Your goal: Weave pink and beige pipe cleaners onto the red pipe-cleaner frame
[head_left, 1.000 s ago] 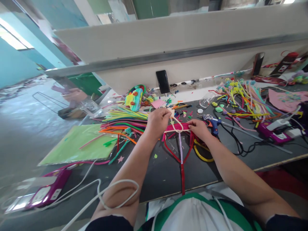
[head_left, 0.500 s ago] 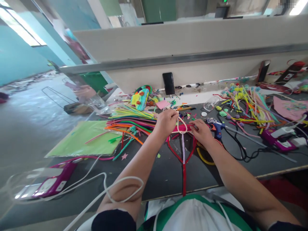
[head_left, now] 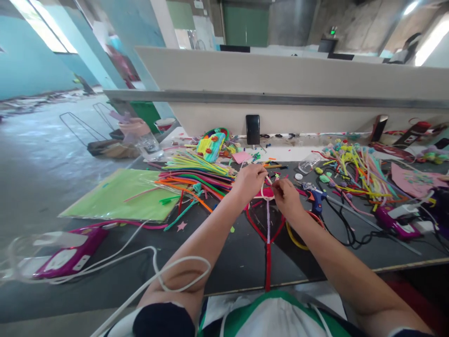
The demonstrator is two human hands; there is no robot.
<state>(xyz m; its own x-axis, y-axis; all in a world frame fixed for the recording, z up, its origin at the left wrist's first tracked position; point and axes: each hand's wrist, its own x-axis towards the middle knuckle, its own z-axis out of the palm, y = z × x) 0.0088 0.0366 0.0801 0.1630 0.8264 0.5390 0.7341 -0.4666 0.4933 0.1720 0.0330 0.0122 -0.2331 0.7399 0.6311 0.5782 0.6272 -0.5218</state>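
Note:
My left hand (head_left: 250, 180) pinches the top of a white pipe cleaner loop (head_left: 262, 191). On the loop's right side, the fingers of my right hand (head_left: 286, 196) are closed on the same pipe cleaner. Below the loop runs a lilac pipe cleaner stem (head_left: 268, 220), which joins a red wrapped handle (head_left: 268, 267) pointing at my body. Red pipe cleaners (head_left: 254, 224) curve out on both sides of the stem in a pointed shape. Behind my left wrist lies a bundle of coloured pipe cleaners (head_left: 196, 173).
A blue glue gun (head_left: 317, 199) with a black cord lies to the right. Green sheets in plastic (head_left: 119, 194) and a purple power strip (head_left: 70, 252) are at the left, with a white cable (head_left: 154, 262) over my left forearm. A phone (head_left: 253, 129) leans on the partition.
My right hand has moved up and left, from the red pipe cleaners beside the loop onto the white loop. My left hand still pinches its top. The camera view has shifted slightly.

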